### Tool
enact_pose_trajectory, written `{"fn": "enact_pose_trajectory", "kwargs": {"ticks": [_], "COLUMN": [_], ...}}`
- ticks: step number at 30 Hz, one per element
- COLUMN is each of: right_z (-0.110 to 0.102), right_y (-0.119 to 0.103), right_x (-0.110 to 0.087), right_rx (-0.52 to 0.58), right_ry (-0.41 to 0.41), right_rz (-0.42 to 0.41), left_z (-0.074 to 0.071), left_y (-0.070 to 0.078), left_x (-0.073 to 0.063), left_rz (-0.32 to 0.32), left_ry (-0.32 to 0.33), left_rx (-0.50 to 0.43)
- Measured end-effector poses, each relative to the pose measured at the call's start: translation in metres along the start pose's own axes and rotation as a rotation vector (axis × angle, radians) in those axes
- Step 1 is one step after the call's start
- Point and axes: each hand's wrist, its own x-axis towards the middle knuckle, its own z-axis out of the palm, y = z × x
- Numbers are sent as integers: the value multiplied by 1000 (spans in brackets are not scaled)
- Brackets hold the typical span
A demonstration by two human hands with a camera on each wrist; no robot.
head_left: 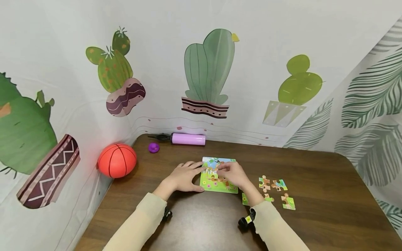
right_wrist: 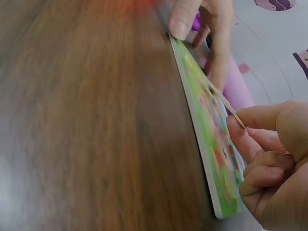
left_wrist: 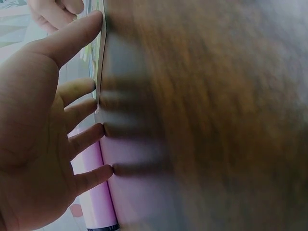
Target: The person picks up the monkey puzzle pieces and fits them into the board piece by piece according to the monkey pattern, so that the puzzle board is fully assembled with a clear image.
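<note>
A square jigsaw puzzle board (head_left: 216, 186) with a bright green and blue picture lies on the table. My left hand (head_left: 185, 177) spreads over its left side, thumb at the near left corner and index finger on the left edge. In the left wrist view the other fingertips of the left hand (left_wrist: 36, 125) touch the tabletop. Above the board, my right hand (head_left: 235, 174) pinches a thin puzzle piece (right_wrist: 238, 119) between thumb and index finger. That piece stands tilted over the picture in the right wrist view, its face mostly hidden. The right hand's remaining fingers are curled.
Several loose puzzle pieces (head_left: 288, 201) lie right of the board, one partly behind the right wrist. A purple hand pump (head_left: 188, 139) lies along the back edge, near a small purple round object (head_left: 154, 147). A red ball (head_left: 117, 160) sits at the left edge.
</note>
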Motion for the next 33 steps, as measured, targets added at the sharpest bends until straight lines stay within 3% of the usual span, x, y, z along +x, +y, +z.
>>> {"fn": "enact_pose_trajectory", "kwargs": {"ticks": [14,33], "right_z": [19,18], "right_y": [-8,-20], "right_x": [13,10], "right_rx": [-23,-97], "right_ry": [23,45], "right_rz": [52,138], "left_z": [2,0], "left_y": [-1,3], "left_x": [1,-1], "left_rz": [-12,-6], "left_ry": [0,-3], "left_rx": [12,32]}}
